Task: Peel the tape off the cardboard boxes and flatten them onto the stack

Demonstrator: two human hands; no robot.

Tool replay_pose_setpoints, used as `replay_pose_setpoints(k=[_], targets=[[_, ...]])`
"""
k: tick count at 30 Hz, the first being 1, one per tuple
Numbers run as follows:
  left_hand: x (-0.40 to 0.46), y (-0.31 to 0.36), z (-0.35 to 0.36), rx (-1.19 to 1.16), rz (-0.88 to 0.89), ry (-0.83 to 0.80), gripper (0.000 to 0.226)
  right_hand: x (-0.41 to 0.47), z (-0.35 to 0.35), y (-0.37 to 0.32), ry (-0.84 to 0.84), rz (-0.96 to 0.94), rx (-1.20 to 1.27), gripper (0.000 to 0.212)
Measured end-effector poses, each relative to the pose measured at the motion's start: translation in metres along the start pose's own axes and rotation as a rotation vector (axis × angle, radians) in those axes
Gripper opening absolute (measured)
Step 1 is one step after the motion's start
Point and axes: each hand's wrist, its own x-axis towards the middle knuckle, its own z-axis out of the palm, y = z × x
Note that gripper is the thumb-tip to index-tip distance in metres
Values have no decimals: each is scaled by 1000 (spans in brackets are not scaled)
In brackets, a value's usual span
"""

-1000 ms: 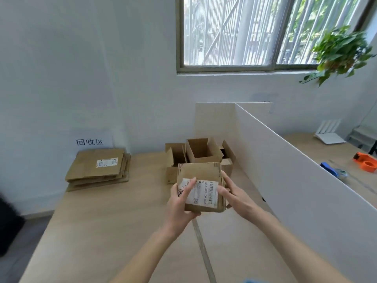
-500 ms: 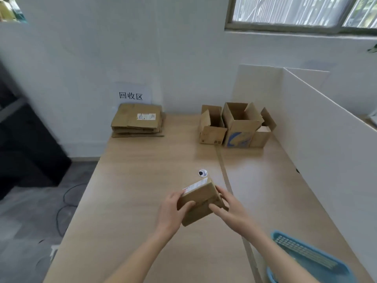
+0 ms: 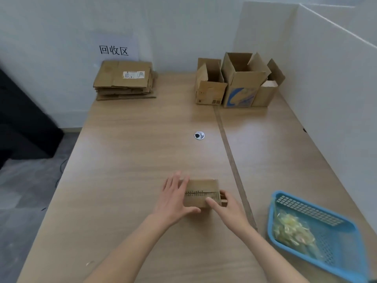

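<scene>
A small closed cardboard box (image 3: 201,187) lies on the wooden table (image 3: 132,160) near its front middle, with a dark printed strip along its top. My left hand (image 3: 173,199) rests on the box's left end, fingers straight and spread, thumb along the front side. My right hand (image 3: 228,209) grips the right end, thumb on top and fingers curled round the side. The stack of flattened cardboard (image 3: 124,78) sits at the far left against the wall. Three open boxes (image 3: 210,90) (image 3: 240,84) (image 3: 267,92) stand at the far right.
A blue plastic basket (image 3: 272,219) holding crumpled tape scraps (image 3: 291,231) sits at the front right. A metal cable grommet (image 3: 199,135) is set into the table's middle. A white divider panel (image 3: 336,78) borders the right side; the floor drops off on the left.
Both hands have brought the small box down from in front of me and towards the table's front edge, where it now lies on the table. The view has tilted downward.
</scene>
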Motion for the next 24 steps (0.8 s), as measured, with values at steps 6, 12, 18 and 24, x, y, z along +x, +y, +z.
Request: replay_pose_setpoints(k=[6,12,18,24], targets=[[22,13,27,102,177,-9,115,10,22,27,29,-13,224,40],[53,5,36,120,220,-18,134,34,10,41,16,31,332,17],[64,2,47,149,235,77,121,63,11,44,94,83,348,8],[64,3,47,168,203,113,118,69,6,45,106,-82,-10,17]])
